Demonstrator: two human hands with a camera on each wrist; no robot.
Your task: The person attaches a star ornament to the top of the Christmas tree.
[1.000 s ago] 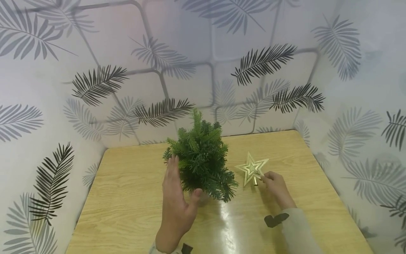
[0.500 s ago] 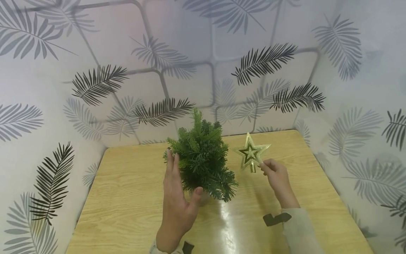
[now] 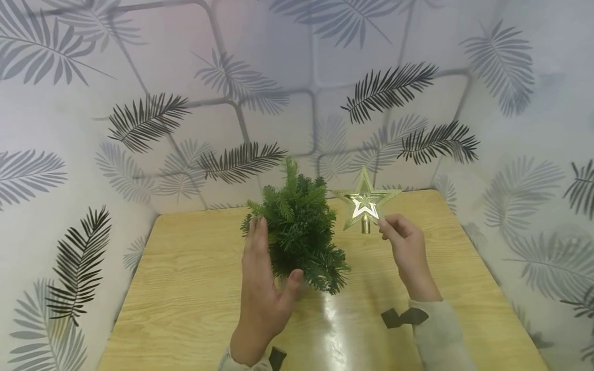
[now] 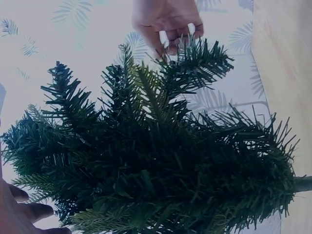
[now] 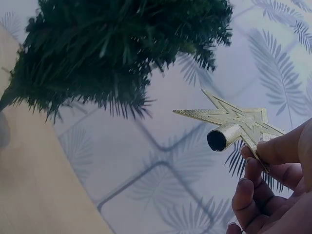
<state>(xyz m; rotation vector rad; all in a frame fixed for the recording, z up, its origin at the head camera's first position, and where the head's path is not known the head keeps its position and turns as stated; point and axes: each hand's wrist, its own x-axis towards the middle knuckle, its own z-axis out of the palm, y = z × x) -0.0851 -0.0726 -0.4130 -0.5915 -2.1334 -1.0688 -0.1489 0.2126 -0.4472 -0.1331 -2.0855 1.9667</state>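
Observation:
A small artificial Christmas tree (image 3: 301,232) stands upright on the table, its green branches filling much of the left wrist view. My left hand (image 3: 264,293) is at the tree's left side, fingers straight and thumb apart, fingertips right at the needles. To the right of the tree, my right hand (image 3: 408,252) pinches a gold star tree topper (image 3: 364,201) by one lower point between thumb and fingers. The star is raised off the table, top point up. In the right wrist view its hollow socket (image 5: 217,140) faces the camera, close to the tree's branches.
The wood-grain table (image 3: 185,288) runs back to a wall (image 3: 287,62) papered with a leaf pattern. Walls also rise along its left and right sides. A dark strap piece (image 3: 403,318) sits by the right sleeve (image 3: 436,330).
My right hand has lifted the star topper up from near the table, and the star has tilted more upright. My left hand has stayed nearly still beside the tree.

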